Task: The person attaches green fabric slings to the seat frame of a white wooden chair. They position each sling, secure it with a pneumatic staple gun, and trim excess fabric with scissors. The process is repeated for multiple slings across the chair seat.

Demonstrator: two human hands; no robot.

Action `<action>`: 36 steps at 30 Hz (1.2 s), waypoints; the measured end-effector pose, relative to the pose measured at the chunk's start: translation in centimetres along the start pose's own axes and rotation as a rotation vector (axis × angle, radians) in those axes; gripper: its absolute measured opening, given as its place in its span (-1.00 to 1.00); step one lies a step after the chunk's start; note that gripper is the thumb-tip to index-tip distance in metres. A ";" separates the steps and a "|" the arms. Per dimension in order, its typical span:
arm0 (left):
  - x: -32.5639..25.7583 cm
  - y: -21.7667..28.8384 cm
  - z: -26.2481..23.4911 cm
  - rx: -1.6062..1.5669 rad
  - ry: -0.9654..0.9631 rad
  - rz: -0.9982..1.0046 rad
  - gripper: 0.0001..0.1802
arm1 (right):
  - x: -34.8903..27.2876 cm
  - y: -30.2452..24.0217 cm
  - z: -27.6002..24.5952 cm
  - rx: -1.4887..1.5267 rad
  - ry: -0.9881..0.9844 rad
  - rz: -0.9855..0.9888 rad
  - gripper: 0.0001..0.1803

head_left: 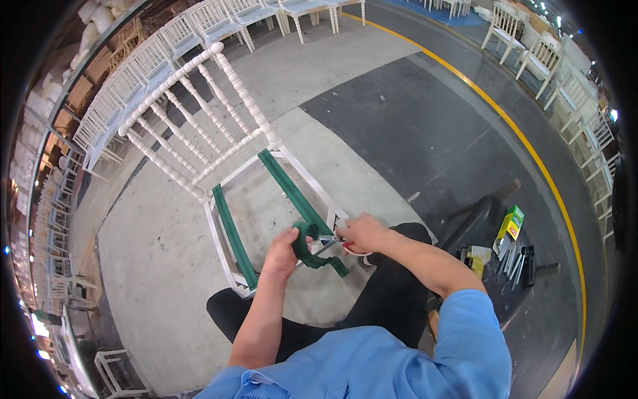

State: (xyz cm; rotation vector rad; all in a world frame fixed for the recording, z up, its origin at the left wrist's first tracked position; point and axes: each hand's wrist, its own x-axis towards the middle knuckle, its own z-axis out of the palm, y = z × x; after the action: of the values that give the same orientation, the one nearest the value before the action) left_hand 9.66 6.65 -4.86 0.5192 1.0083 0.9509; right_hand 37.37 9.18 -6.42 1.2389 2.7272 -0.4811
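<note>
Gripping green strap [312,249], between both hands

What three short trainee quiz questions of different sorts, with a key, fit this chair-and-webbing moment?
1. True or false: the left hand grips the loose end of the green webbing strap.
2. Multiple choice: how many green straps already run across the white chair frame? A one, B two, C four.
3. Fill in: the right hand works a small tool at the frame's ____ rail, the one nearest the person.

Key
1. True.
2. B: one strap on the left, one on the right.
3. Front; the tool's kind is too small to tell.
</note>
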 end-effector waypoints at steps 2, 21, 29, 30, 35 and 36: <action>0.0 0.2 -1.8 -0.033 0.013 0.052 -0.73 | -2.5 -0.3 -0.7 0.104 0.205 0.013 -0.56; -0.1 -10.9 -2.6 1.290 0.477 0.222 -0.62 | -45.0 -4.8 9.1 0.099 0.709 1.243 -0.69; -3.7 -11.6 1.1 1.037 0.477 0.184 -0.66 | -29.1 -0.7 -0.5 0.368 0.914 0.833 -0.77; -4.1 -11.4 1.6 0.979 0.464 0.254 -0.66 | -25.2 -0.8 -1.3 0.470 0.944 0.724 -0.79; -6.1 -8.0 3.4 0.208 0.315 0.174 -0.75 | -7.3 -6.4 -0.7 1.048 0.485 0.326 -0.72; -6.6 -6.8 3.4 0.192 0.327 0.304 -0.76 | -4.8 -8.0 -0.3 1.126 0.360 0.298 -0.71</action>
State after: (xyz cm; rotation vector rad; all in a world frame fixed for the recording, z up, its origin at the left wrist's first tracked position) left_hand 14.24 -2.30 -5.20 0.7062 1.3488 1.2432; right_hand 34.61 0.94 -3.11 2.0279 2.3786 -2.0773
